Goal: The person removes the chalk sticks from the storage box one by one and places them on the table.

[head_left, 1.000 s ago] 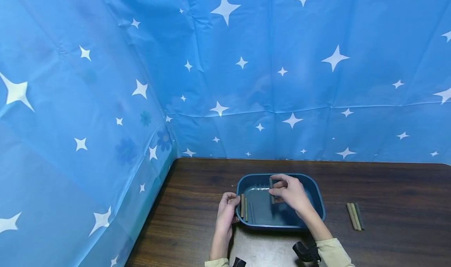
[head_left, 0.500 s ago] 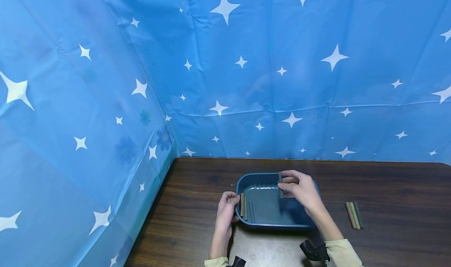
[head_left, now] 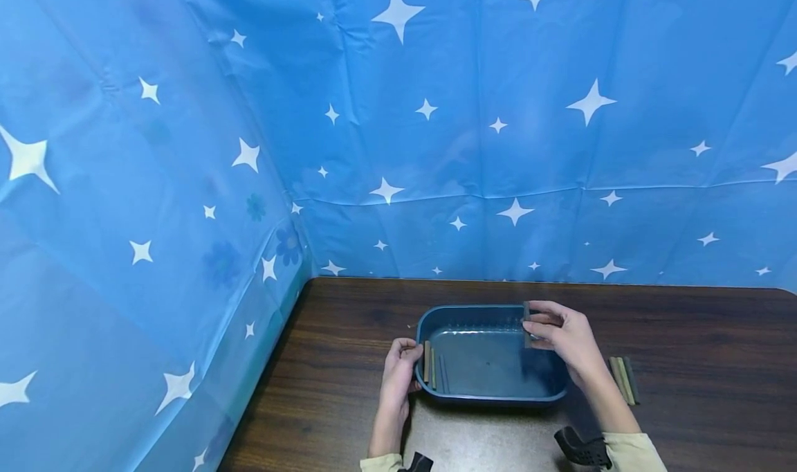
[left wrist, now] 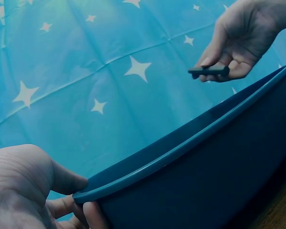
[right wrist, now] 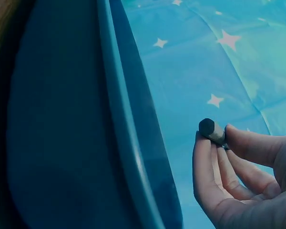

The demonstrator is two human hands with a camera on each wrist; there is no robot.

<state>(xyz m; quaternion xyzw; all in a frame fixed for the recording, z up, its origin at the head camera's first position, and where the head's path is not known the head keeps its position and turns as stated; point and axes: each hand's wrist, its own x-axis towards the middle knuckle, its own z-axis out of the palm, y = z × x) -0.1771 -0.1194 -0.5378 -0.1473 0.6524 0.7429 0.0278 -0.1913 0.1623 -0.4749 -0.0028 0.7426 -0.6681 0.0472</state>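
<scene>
A dark blue rectangular tub point(head_left: 486, 397) stands on the table. My left hand point(head_left: 396, 371) grips its left rim, the thumb over the rim and fingers beneath, as the left wrist view shows. My right hand point(head_left: 571, 344) is above the tub's right end and pinches a short dark grey stick point(head_left: 526, 323) between thumb and fingers. In the right wrist view the end of this stick point(right wrist: 207, 128) looks six-sided. Inside the tub, along the left wall, lie a brown stick point(head_left: 427, 362) and a yellowish-green stick point(head_left: 434, 369), beside thin dark lines.
To the right of the tub, a few sticks point(head_left: 618, 378) in olive and dark grey lie side by side on the dark wooden table point(head_left: 716, 361), partly behind the right forearm. A blue star-patterned curtain point(head_left: 473, 147) hangs behind and along the left side.
My right hand has moved right with the dark grey stick, from over the tub's middle to its right end. The left hand has stayed at the left rim.
</scene>
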